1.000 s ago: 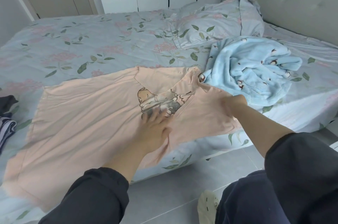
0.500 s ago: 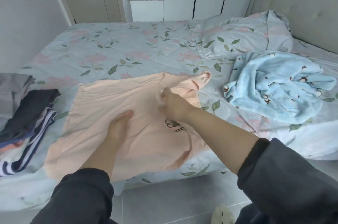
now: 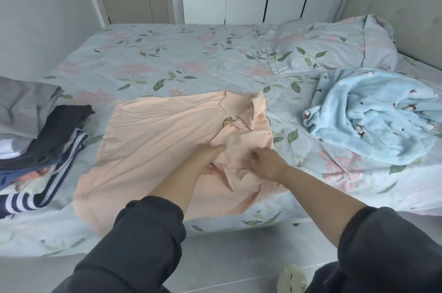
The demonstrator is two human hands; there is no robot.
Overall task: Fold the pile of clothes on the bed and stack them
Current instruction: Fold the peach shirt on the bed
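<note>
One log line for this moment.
step: folding peach collared shirt | left hand: fingers tucked into its fold | right hand: pinching shirt cloth | waiting: crumpled light blue fleece garment | stack: dark folded clothes, left

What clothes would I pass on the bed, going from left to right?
Stack of grey, dark and striped clothes → peach shirt → fluffy light-blue garment.
</note>
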